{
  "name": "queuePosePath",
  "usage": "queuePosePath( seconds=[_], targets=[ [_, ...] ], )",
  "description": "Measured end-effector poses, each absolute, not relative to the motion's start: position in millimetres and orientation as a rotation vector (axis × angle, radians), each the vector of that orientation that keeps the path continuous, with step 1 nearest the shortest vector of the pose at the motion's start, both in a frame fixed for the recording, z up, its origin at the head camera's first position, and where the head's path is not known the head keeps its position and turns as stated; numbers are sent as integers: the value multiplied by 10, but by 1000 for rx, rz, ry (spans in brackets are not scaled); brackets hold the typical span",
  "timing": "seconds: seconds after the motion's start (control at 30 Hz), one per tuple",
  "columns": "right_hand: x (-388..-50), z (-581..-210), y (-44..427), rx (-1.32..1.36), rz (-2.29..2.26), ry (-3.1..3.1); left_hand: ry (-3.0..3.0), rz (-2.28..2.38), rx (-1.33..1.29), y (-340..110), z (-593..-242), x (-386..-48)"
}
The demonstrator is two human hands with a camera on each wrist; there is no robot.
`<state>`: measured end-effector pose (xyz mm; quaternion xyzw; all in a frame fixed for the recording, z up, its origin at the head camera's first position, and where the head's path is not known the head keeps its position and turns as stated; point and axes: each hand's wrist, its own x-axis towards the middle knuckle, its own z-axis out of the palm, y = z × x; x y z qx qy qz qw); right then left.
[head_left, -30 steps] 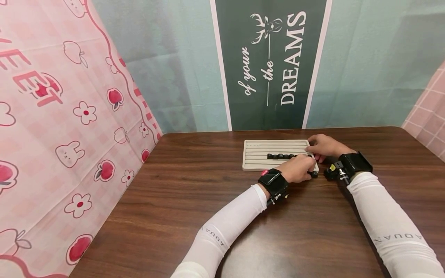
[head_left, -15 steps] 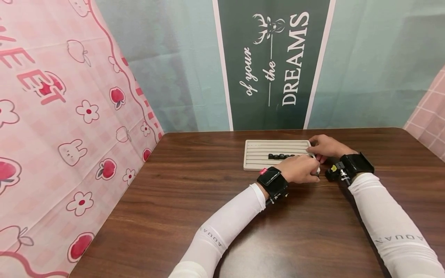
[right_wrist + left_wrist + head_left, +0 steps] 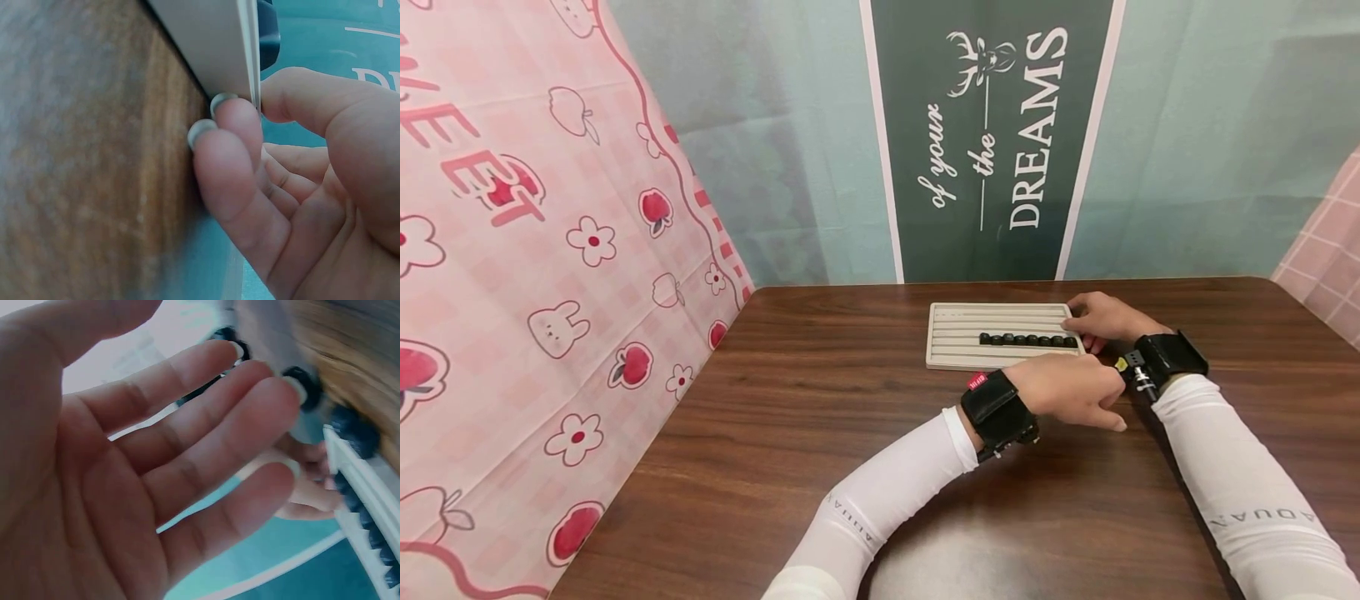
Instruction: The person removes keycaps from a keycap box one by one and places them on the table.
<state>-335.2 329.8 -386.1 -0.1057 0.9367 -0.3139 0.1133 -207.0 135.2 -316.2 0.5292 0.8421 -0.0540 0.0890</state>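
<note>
Fingers (image 3: 225,181) of your right hand (image 3: 1108,317) pinch a cream rectangular grooved tray (image 3: 955,335); your left hand (image 3: 1071,389), fingers extended, hovers beside it; small black blocks (image 3: 1032,340) line one groove

The tray (image 3: 955,337) has room leftward; right hand (image 3: 1107,317) blocks its right

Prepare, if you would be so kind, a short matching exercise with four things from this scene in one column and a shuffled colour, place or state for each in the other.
Things:
1. ridged board
2. left hand
3. row of black pieces
4. right hand

Descriptions:
A. pinching one end of the ridged board
B. cream-coloured
C. lined up on the ridged board
D. fingers extended, palm showing in the left wrist view

Right pairs: 1-B, 2-D, 3-C, 4-A
</note>
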Motion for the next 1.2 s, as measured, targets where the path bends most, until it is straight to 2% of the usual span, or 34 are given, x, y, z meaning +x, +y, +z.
queuePosePath(
  seconds=[0.33,0.67,1.0,1.2],
  targets=[
    [-3340,-3876,3298,-324,-959,2756,2515,-243,1568,1269,-2906,-1726],
    [-3334,-3858,3285,-304,-930,2753,2546,-244,1656,1086,-2687,-1575],
    [-3346,-3849,3295,-325,-769,2835,2618,47,1579,769,-2423,-1739],
    [-3349,-3847,3286,-313,-899,2746,2657,245,1486,560,-2290,-1909]
  ],
)
